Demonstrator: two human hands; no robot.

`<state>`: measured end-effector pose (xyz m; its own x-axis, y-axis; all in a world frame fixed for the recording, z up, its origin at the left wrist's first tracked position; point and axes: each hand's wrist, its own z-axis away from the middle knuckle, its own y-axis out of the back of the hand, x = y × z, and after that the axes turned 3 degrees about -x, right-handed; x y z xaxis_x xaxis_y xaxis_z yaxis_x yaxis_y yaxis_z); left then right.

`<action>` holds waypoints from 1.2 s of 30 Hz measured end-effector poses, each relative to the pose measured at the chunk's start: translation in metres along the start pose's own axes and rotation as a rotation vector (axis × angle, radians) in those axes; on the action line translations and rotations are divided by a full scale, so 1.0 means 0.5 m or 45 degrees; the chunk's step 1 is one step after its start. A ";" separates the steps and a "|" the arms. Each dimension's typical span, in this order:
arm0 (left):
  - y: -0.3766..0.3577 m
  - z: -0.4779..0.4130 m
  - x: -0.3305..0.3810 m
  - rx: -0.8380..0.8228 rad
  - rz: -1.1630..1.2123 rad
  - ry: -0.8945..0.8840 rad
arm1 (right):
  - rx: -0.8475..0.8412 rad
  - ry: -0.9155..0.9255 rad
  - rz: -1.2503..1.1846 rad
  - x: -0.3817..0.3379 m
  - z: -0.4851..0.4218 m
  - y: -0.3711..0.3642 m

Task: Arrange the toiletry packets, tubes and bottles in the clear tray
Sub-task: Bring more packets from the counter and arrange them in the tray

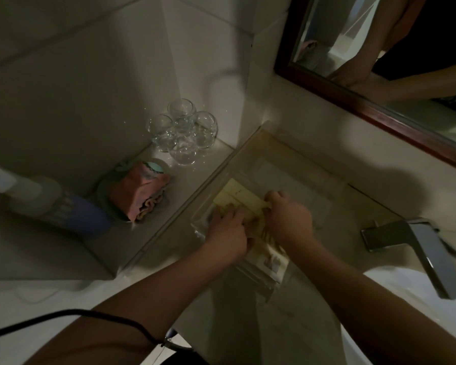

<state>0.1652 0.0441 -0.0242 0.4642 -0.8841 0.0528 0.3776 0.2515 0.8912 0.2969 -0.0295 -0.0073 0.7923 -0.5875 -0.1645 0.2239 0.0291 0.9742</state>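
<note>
A clear rectangular tray (295, 164) lies on the pale counter beside the wall. Several flat cream packets (234, 196) lie in its near left part. Another pale packet with dark print (270, 259) lies at the tray's near end. My left hand (227, 230) is down on the packets with its fingers curled over them. Just right of it, my right hand (287, 217) pinches the edge of the cream packets with fingertips and thumb. The packets under both hands are partly hidden. No tubes or bottles show in the tray.
Several clear glasses (182, 130) stand in the wall corner. A folded pink cloth (140, 196) sits on a round dish, next to a white and blue bottle (50, 201). A chrome tap (416, 246) overhangs the basin at right. A wood-framed mirror (379, 75) hangs above.
</note>
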 end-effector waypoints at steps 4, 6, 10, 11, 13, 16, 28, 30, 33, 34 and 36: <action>0.007 0.004 0.003 0.048 0.089 -0.015 | 0.013 -0.197 -0.047 0.048 0.074 0.013; 0.016 0.008 0.005 0.047 0.076 -0.022 | -0.007 -0.253 -0.103 0.057 0.109 0.011; 0.026 0.012 0.010 0.052 0.068 -0.094 | 0.031 -0.202 -0.076 0.053 0.139 -0.009; 0.023 0.012 0.010 0.044 0.067 -0.117 | 0.029 -0.164 -0.049 0.048 0.140 -0.015; 0.016 0.009 0.009 0.045 0.053 -0.156 | 0.012 -0.073 0.049 0.035 0.140 -0.026; 0.004 0.003 0.009 0.037 0.031 -0.179 | -0.031 -0.029 0.128 0.016 0.144 -0.045; -0.001 -0.004 0.010 -0.008 -0.011 -0.172 | -0.050 -0.149 0.165 -0.009 0.128 -0.049; 0.001 -0.005 0.013 -0.020 -0.015 -0.166 | -0.100 -0.165 0.196 -0.014 0.124 -0.040; 0.001 -0.009 0.017 -0.050 -0.006 -0.144 | -0.096 -0.192 0.217 -0.020 0.113 -0.030; -0.001 -0.009 0.018 -0.052 -0.004 -0.137 | -0.106 -0.203 0.224 -0.022 0.109 -0.028; -0.004 -0.009 0.020 -0.058 0.008 -0.124 | -0.125 -0.223 0.239 -0.025 0.106 -0.026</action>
<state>0.1728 0.0369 -0.0275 0.3871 -0.9162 0.1038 0.4122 0.2727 0.8693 0.2539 -0.0654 -0.0097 0.7167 -0.6952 0.0549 0.1432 0.2238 0.9641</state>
